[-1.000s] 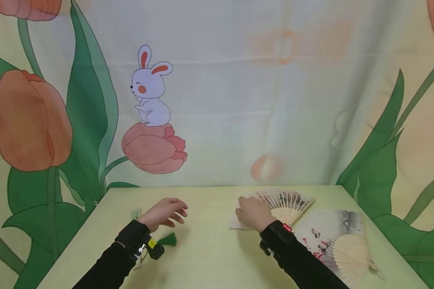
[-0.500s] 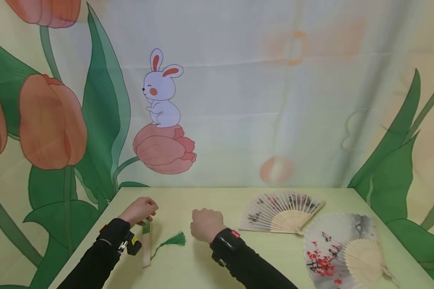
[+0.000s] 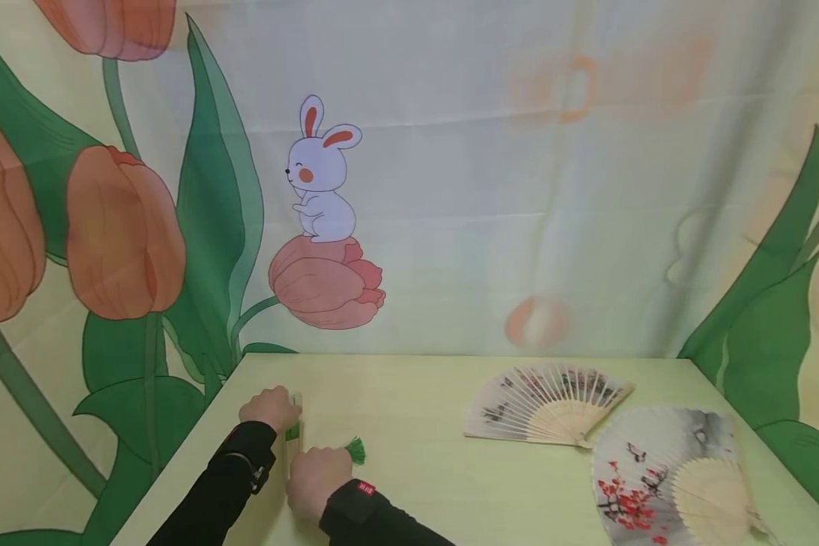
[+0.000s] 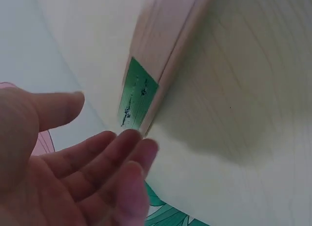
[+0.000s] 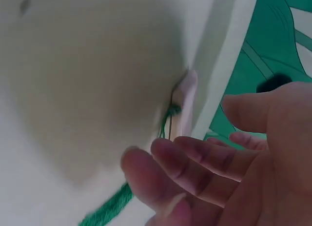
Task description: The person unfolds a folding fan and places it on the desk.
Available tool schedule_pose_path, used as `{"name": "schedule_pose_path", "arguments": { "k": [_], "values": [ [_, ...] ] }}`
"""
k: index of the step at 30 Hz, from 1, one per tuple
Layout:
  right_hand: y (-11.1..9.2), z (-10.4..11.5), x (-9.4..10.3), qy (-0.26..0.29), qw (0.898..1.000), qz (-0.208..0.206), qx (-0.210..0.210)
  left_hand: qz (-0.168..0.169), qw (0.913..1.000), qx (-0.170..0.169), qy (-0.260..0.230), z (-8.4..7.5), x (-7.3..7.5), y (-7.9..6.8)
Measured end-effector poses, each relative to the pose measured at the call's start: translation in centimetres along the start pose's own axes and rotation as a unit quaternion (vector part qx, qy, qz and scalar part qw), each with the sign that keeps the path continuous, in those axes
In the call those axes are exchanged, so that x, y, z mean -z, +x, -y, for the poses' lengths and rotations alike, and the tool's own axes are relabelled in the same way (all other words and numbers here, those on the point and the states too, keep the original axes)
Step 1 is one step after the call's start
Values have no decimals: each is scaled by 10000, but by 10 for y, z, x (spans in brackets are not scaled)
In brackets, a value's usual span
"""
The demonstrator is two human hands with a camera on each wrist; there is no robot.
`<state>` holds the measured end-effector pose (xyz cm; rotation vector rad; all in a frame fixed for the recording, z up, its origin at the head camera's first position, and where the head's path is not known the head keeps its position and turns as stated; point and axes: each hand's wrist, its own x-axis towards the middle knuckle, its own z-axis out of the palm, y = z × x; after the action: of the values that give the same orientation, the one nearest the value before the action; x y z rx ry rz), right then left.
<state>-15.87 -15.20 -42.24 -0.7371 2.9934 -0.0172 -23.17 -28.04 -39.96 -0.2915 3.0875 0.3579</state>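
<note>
Left hand [image 3: 271, 408] at the far end of the folded fan: fingers [image 4: 87, 147] loosely extended, slightly bent, thumb held well away from them. Nothing gripped. Fingertips overlap the green section [image 4: 139, 96] in the left wrist view; cannot tell if they touch it.

Right hand [image 3: 319, 479] at the fan's near end: fingers [image 5: 180, 165] relaxed, a little curled, thumb apart, no grip seen. They cover part of the fan in the right wrist view; contact unclear.

Folded fan [image 4: 157, 48] lies lengthwise between the hands, toward the left side of the counter [image 3: 491, 485]. Pale wood along the sticks, green with dark marks at the far end. Green cord at its near end; green tassel [image 5: 107, 206] out to the fan's right, partly behind the right hand in the head view.

Black straps on both wrists, the right one with a red tag [image 3: 366, 488]. Black sleeves running back toward the near side of the fan.

Well to the fan's right: a slatted fan [image 3: 560, 418], spread, wooden ribs showing. Farther right and nearer: a blossom fan [image 3: 662, 474], also spread, red flowers on white, grey patch at its top.

Beyond the folded fan, a printed cloth [image 3: 464, 189]: tulips, leaves, a white rabbit [image 3: 327, 174].
</note>
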Motion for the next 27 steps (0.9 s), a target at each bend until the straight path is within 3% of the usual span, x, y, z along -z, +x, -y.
{"name": "schedule_pose_path", "arguments": {
  "k": [9, 18, 27],
  "values": [
    [7, 15, -9, -14, 9992, 156, -362, 412, 9983, 149, 390, -13, -4, -6],
    [12, 14, -13, 211, 9982, 361, -419, 560, 9983, 155, 34, -1, -18, 0],
    [17, 13, -17, 390, 9973, 418, -463, 613, 9976, 158, -274, -2, -16, -7]
  ]
}}
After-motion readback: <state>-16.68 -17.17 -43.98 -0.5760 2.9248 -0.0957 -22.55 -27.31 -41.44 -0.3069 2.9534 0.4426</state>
